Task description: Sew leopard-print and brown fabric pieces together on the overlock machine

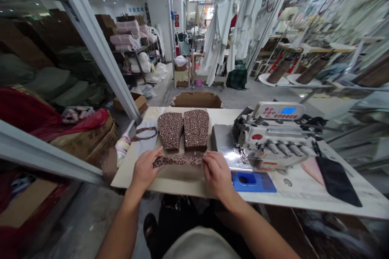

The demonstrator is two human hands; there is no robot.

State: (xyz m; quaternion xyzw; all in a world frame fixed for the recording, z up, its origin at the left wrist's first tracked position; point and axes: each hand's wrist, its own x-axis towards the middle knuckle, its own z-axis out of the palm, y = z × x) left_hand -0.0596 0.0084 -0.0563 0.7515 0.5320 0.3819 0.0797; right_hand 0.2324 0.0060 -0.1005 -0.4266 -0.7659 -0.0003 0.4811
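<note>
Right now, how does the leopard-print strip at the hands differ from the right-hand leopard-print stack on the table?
The leopard-print strip is long and narrow; the leopard-print stack is a broad, thick block. The strip spans from the left hand to the right hand; the stack lies unheld on the table, farther from the person. Both share a brown leopard pattern.

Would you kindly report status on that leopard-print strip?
Left hand and right hand holding opposite ends. Leopard-print strip spans between them. Two leopard-print piles just beyond; nothing seen covering the strip.
</note>
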